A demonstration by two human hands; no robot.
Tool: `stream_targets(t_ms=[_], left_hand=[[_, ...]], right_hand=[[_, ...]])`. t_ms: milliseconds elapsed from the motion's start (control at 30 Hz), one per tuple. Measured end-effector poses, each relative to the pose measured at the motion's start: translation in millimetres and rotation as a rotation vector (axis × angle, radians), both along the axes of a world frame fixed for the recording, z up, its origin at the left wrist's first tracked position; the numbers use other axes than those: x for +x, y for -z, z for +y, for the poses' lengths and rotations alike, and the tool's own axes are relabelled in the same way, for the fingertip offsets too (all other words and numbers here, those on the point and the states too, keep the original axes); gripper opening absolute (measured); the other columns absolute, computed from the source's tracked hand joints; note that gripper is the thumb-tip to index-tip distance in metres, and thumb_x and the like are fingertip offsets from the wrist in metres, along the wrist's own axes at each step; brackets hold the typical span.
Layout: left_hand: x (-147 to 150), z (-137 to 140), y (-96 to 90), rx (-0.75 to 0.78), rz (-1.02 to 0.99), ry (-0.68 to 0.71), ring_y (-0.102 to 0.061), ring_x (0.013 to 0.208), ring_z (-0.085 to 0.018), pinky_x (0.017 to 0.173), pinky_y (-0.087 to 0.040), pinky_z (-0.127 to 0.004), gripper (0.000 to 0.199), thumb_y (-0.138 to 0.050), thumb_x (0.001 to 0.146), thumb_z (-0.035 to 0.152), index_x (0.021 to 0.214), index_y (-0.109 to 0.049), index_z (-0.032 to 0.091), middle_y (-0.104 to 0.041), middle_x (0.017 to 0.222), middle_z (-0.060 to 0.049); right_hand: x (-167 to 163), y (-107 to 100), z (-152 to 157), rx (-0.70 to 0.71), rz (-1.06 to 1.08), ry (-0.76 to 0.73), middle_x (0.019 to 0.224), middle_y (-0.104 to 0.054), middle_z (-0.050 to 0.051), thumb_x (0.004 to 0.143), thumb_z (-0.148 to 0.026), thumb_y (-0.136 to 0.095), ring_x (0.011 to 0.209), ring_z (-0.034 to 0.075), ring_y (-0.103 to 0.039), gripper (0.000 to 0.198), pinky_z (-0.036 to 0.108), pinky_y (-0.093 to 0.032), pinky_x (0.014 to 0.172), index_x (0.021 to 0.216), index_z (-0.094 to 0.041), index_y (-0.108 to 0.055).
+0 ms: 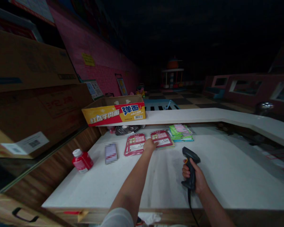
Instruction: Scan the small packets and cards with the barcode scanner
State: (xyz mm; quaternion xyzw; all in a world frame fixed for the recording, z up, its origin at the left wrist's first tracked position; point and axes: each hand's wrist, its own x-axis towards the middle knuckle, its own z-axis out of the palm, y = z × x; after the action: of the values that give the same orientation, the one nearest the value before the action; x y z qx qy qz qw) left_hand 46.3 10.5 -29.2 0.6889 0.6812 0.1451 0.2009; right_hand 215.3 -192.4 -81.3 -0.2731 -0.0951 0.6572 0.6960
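Note:
My left hand (150, 145) reaches across the counter, its fingers closed at the lower left corner of a red flat packet (162, 136) with a white printed label. Just left of it lies a stack of similar red packets (134, 145). Green and pink packets (181, 132) are piled to the right. My right hand (195, 176) is wrapped round the handle of a black barcode scanner (191, 167), held over the counter with its cable hanging down toward me.
A red bottle with a white cap (82, 160) and a blurred-out card (111, 153) are on the white counter (227, 176) at left. An open noodle carton (113, 113) rests on the raised shelf (186, 116). Large cardboard boxes (38, 116) are stacked at far left.

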Motion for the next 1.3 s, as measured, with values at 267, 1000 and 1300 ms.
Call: stream_targets(t_ms=[267,1000,1300], left_hand=[[4,6,2.6,-0.018,-0.122,-0.007,-0.071,0.098,-0.029,0.079,-0.054,-0.03,0.05,-0.09,0.056,0.031,0.095,-0.064,0.014,-0.074,0.101,-0.016],[-53,-49,73.0,0.313,-1.069,0.022,-0.053,0.06,-0.011,0.053,-0.046,-0.022,0.041,-0.058,0.079,0.058,0.089,-0.059,0.018,-0.061,0.077,-0.002],[-54,-52,69.9,0.294,-1.09,0.003,-0.058,0.071,-0.014,0.064,-0.049,-0.025,0.031,-0.054,0.085,0.049,0.091,-0.058,0.019,-0.065,0.087,-0.005]], right_hand=[[-2,-2,0,0.002,-0.021,0.009,0.054,-0.047,-0.007,0.067,-0.044,-0.084,0.041,0.004,-0.039,0.038,0.014,-0.032,0.038,0.083,-0.019,-0.059],[-33,-18,-5,-0.106,-0.523,0.034,0.049,-0.057,-0.004,0.062,-0.052,-0.083,0.036,0.01,-0.048,0.047,0.02,-0.037,0.033,0.085,-0.018,-0.061],[-71,-34,-17,-0.103,-0.943,0.05,0.039,-0.05,-0.006,0.064,-0.059,-0.076,0.029,0.011,-0.043,0.044,0.022,-0.034,0.029,0.069,-0.021,-0.054]])
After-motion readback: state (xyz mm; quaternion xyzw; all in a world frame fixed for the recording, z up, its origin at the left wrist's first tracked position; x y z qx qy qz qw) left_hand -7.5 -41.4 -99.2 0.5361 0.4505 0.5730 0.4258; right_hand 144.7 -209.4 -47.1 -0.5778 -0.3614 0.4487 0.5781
